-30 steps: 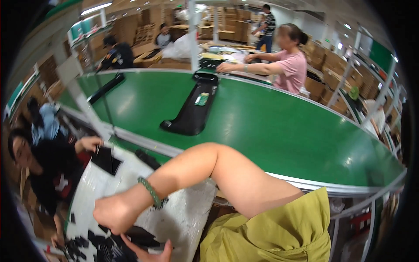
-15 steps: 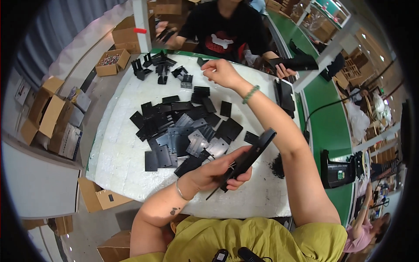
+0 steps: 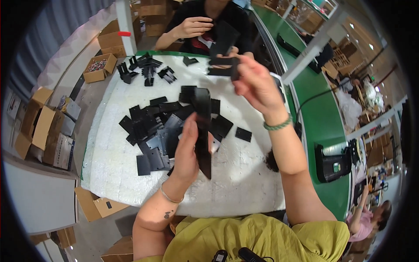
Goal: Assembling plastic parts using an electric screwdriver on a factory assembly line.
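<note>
My left hand (image 3: 187, 150) grips a long black plastic housing (image 3: 203, 109), held upright above the table and seen nearly edge-on. My right hand (image 3: 257, 83), a little blurred, is raised to the right of it and pinches a small black bracket (image 3: 235, 70) between thumb and fingers. Below and behind the housing lies a heap of flat black plates (image 3: 155, 142), some grey where they catch light. More black brackets (image 3: 148, 65) are piled at the far left of the white tabletop (image 3: 118, 174). The housing covers part of the plate heap.
Across the table a co-worker in black holds a black panel (image 3: 224, 39). A lone black plate (image 3: 243, 134) and a dark pile of small pieces (image 3: 272, 161) lie at the right. A green conveyor (image 3: 321, 115) runs alongside, carrying a black housing (image 3: 332, 163). Cartons (image 3: 98, 67) stand left.
My left hand has lifted the housing and turned it more upright. My right hand has moved right from the far brackets, now with a bracket in it. The co-worker's panel has moved left.
</note>
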`<state>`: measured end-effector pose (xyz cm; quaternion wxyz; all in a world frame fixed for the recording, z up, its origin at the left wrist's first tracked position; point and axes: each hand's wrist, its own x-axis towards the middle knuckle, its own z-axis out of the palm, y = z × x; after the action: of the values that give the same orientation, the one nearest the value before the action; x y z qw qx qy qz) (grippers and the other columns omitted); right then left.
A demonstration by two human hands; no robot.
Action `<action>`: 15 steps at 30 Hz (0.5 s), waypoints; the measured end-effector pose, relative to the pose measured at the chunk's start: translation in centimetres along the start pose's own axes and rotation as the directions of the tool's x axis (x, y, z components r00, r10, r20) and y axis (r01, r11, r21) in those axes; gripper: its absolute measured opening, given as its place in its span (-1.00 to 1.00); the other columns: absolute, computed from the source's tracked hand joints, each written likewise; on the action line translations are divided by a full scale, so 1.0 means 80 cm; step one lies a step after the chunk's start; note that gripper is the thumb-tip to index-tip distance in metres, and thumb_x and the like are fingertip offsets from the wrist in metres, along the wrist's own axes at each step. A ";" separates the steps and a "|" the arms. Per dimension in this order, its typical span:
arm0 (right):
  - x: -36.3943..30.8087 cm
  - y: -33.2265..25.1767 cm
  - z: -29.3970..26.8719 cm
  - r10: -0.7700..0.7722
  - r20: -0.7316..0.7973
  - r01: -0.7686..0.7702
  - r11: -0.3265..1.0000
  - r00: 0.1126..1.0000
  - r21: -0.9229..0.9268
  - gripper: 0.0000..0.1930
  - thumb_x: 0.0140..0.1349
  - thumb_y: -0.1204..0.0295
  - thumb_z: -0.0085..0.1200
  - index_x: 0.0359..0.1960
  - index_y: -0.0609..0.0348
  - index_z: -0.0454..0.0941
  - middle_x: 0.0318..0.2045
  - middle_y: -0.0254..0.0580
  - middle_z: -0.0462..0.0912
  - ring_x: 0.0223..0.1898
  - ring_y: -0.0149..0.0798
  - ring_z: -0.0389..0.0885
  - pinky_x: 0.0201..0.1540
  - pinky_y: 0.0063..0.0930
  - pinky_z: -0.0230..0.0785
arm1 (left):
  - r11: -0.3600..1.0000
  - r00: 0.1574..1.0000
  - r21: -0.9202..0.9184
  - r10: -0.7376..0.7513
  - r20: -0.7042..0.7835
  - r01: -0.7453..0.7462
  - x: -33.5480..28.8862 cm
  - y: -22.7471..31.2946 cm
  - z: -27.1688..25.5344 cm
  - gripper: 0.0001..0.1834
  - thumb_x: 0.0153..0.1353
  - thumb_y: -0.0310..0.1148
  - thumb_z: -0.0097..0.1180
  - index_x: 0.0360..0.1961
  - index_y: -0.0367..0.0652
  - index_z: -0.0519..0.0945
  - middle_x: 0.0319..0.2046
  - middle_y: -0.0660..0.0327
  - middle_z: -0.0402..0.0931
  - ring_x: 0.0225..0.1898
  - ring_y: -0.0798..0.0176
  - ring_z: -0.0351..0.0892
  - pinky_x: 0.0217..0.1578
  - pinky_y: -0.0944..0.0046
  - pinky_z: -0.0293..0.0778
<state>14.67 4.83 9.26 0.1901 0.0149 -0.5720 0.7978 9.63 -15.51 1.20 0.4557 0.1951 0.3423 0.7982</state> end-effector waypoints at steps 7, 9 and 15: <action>-0.147 0.003 0.017 0.119 0.167 -0.130 0.990 0.979 0.058 -0.77 0.26 0.38 -0.05 -0.15 0.29 0.40 -0.48 -0.27 0.49 -0.56 -0.50 0.39 -0.55 -0.69 0.25 | 0.944 0.972 0.231 0.226 0.068 -0.236 0.000 -0.016 0.033 -0.45 0.30 -0.40 -0.20 0.27 -0.33 0.01 0.14 0.12 0.20 0.12 0.32 0.21 0.16 0.38 0.07; -0.156 0.011 0.001 0.190 0.064 -0.192 0.981 0.980 0.033 -0.78 0.27 0.36 -0.03 -0.16 0.24 0.42 -0.43 -0.36 0.50 -0.52 -0.55 0.40 -0.50 -0.69 0.28 | 0.941 0.970 0.241 0.216 0.112 -0.237 -0.014 -0.015 0.048 -0.44 0.29 -0.43 -0.24 0.28 -0.34 -0.02 0.16 0.10 0.17 0.14 0.30 0.20 0.17 0.37 0.08; -0.179 0.021 -0.004 0.210 0.002 -0.210 0.977 0.978 0.023 -0.78 0.27 0.31 -0.01 -0.16 0.19 0.43 -0.40 -0.40 0.51 -0.47 -0.56 0.43 -0.45 -0.69 0.32 | 0.912 0.935 0.233 0.297 0.193 -0.338 -0.040 -0.039 0.072 -0.42 0.28 -0.46 -0.33 0.31 -0.34 -0.08 0.21 0.08 0.14 0.20 0.28 0.16 0.19 0.32 0.07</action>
<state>27.48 0.56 4.20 0.1048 -0.0438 -0.5611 0.8199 16.68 -15.09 2.91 0.3145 0.3678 0.3726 0.7918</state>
